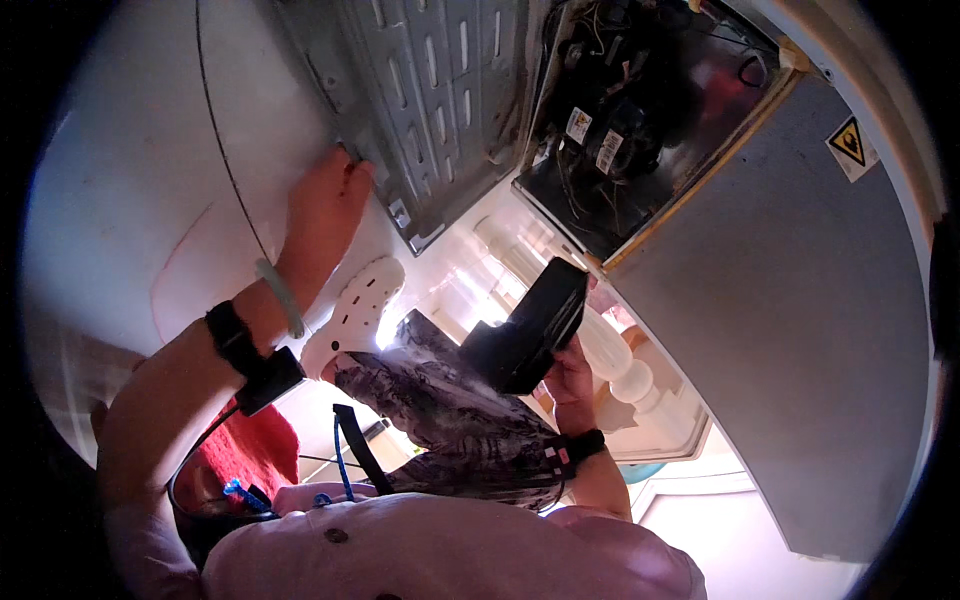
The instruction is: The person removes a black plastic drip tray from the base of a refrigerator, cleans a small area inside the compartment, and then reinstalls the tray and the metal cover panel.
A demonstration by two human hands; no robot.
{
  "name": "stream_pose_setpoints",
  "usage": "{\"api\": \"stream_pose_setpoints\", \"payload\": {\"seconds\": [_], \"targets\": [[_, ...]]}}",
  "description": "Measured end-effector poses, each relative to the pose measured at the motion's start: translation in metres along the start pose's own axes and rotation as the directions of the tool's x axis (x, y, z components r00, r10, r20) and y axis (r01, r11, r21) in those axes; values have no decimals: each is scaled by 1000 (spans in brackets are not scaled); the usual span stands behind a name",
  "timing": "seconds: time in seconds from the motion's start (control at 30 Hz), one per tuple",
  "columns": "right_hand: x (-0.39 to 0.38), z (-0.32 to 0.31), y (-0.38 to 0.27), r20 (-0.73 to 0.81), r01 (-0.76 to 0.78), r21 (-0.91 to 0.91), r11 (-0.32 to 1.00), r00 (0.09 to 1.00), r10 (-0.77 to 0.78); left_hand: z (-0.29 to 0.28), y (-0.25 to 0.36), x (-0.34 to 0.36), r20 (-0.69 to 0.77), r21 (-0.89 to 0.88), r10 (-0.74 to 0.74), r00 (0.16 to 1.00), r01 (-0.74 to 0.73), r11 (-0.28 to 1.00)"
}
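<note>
My left hand [328, 200] reaches up along the white surface, its fingers curled closed beside the edge of a grey slotted metal panel [425, 100]. What those fingers pinch, if anything, is hidden. Lower and to the right, my right hand [571, 378] is wrapped round a black boxy object [535, 335], held tilted over my legs; its exact kind does not show. Beyond it, past the panel, lies an uncovered appliance compartment [640, 130] with dark machinery, loose wires and small white labels inside.
A large grey appliance side [780, 300] with a yellow warning sticker [848, 145] fills the right. A thin dark cord [222, 140] hangs near my left wrist. Below are my white clog [362, 310], patterned trousers [430, 390], a red cloth [250, 450] and pale turned posts [630, 380].
</note>
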State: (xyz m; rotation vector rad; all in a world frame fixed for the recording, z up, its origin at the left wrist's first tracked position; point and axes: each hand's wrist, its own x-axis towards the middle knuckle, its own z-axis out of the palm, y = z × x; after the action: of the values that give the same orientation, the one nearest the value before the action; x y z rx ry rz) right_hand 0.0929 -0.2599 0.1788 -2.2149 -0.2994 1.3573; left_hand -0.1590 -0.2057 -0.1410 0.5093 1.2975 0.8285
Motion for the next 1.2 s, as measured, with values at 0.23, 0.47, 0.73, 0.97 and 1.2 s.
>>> {"api": "stream_pose_setpoints", "payload": {"seconds": [0.23, 0.47, 0.73, 0.97, 1.2], "targets": [[15, -10, 19, -33, -45, -6, 999, 998, 44, -5, -2, 3, 56, 14, -32, 998, 32, 999], [24, -12, 23, -3, -59, -14, 998, 998, 59, -8, -3, 3, 95, 59, -29, 995, 23, 998], [24, -8, 24, -22, -47, -76, 996, 999, 45, -10, 6, 1, 107, -26, -43, 993, 46, 999], [26, 4, 21, 0, -78, -88, 993, 997, 78, -16, 12, 3, 144, -36, -71, 987, 77, 996], [28, -2, 19, 8, -62, -74, 995, 998, 63, -12, 1, 2, 117, -26, -50, 992, 53, 998]]}}
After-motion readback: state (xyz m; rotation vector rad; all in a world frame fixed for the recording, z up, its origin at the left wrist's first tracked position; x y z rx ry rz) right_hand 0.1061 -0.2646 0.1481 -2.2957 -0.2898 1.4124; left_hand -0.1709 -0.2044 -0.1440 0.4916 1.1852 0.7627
